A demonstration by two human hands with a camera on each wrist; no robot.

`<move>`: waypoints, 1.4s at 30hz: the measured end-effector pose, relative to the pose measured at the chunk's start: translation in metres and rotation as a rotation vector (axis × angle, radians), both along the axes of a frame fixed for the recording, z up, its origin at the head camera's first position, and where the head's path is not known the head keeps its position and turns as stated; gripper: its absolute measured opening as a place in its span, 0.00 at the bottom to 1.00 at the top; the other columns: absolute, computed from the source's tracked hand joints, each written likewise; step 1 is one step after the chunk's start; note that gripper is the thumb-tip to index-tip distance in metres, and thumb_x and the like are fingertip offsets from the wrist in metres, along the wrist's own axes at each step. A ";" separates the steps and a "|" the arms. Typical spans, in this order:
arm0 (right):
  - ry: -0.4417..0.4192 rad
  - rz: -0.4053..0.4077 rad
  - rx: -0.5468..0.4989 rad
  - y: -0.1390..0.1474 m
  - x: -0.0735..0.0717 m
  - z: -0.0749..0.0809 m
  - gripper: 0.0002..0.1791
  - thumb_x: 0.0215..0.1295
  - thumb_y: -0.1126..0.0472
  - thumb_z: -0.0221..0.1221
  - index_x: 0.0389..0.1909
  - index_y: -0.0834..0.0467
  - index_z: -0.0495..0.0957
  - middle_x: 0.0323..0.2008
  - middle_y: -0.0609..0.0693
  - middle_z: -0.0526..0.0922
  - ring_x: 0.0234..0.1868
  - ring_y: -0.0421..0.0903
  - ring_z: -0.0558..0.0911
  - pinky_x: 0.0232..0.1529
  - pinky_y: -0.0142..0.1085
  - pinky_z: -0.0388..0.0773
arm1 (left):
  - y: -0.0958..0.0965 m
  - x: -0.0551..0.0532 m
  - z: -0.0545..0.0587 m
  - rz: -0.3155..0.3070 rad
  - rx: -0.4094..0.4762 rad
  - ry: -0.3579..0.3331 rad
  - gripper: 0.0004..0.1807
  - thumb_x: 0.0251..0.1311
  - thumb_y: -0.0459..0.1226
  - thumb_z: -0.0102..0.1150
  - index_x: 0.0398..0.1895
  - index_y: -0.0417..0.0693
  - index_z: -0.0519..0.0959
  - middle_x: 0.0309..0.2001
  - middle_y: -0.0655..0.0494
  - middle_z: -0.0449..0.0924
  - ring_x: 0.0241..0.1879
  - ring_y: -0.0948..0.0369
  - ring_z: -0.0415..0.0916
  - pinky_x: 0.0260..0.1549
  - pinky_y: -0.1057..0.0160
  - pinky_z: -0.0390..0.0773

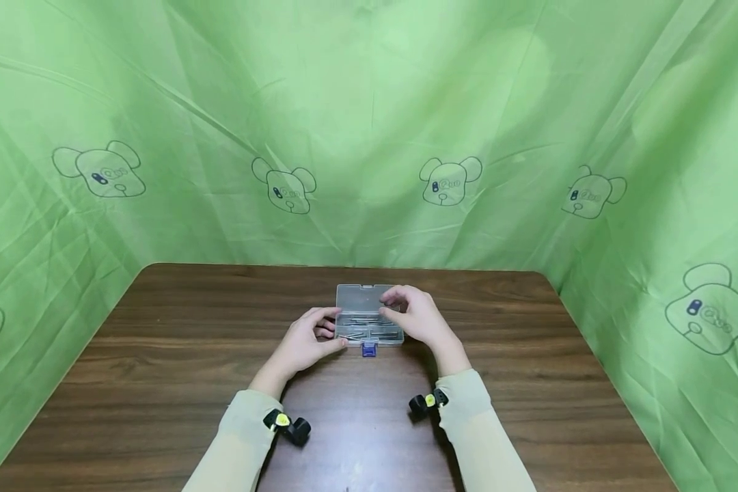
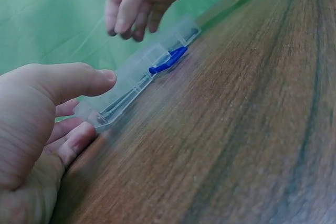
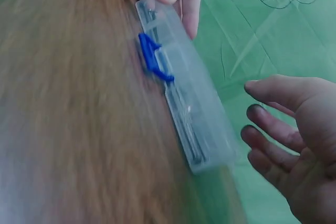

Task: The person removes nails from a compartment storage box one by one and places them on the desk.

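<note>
On the table (image 1: 357,430) we are holding a clear box (image 3: 199,100) by its left end with our left hand (image 1: 305,344); our right hand (image 1: 419,318) is hovering, fingers (image 3: 276,129) loosely parted, just off its right end, before green cloth (image 1: 369,137).

Wood-grain table (image 1: 160,396), dark brown with streaks running across it, its far corners rounded; a pale reflection (image 1: 353,465) lies on its near part. A creased green curtain (image 1: 369,89) rises beyond the table's far edge and along both sides. Round-eared animal heads (image 1: 451,182) are outlined on the curtain: two above the table's far edge, one near each far corner, one beyond its right edge, another, partly cropped, beyond its left.
</note>
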State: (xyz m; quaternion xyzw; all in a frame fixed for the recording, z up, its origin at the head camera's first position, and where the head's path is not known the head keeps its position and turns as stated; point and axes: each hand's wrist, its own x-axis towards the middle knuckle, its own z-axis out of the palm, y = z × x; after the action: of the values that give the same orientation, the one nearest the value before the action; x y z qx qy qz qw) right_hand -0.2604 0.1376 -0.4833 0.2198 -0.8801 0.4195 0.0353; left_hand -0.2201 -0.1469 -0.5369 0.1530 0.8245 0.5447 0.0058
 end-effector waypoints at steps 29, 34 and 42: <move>0.024 0.041 0.154 -0.020 -0.001 -0.020 0.05 0.59 0.56 0.82 0.35 0.50 0.96 0.42 0.47 0.88 0.47 0.48 0.87 0.53 0.44 0.84 | -0.001 0.007 -0.001 -0.003 0.004 -0.002 0.37 0.55 0.36 0.86 0.68 0.41 0.81 0.57 0.47 0.83 0.47 0.56 0.85 0.50 0.62 0.87; 0.031 0.026 0.172 -0.022 -0.001 -0.017 0.05 0.58 0.56 0.82 0.33 0.51 0.96 0.41 0.48 0.88 0.46 0.49 0.86 0.53 0.45 0.84 | 0.000 0.006 0.001 -0.008 0.000 0.000 0.36 0.55 0.36 0.86 0.68 0.41 0.81 0.56 0.47 0.83 0.48 0.56 0.84 0.51 0.61 0.87; -0.003 -0.043 0.202 -0.028 0.000 -0.015 0.06 0.55 0.55 0.84 0.30 0.50 0.96 0.39 0.48 0.87 0.45 0.48 0.84 0.51 0.44 0.83 | 0.003 0.006 0.005 -0.004 -0.013 -0.013 0.36 0.56 0.38 0.85 0.69 0.44 0.80 0.57 0.47 0.82 0.49 0.56 0.84 0.52 0.60 0.86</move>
State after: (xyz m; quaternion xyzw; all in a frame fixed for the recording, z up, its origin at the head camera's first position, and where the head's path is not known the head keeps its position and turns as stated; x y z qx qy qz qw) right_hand -0.2609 0.1093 -0.4987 0.2027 -0.9225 0.3280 0.0204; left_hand -0.2145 -0.1440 -0.5316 0.1509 0.8278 0.5402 0.0134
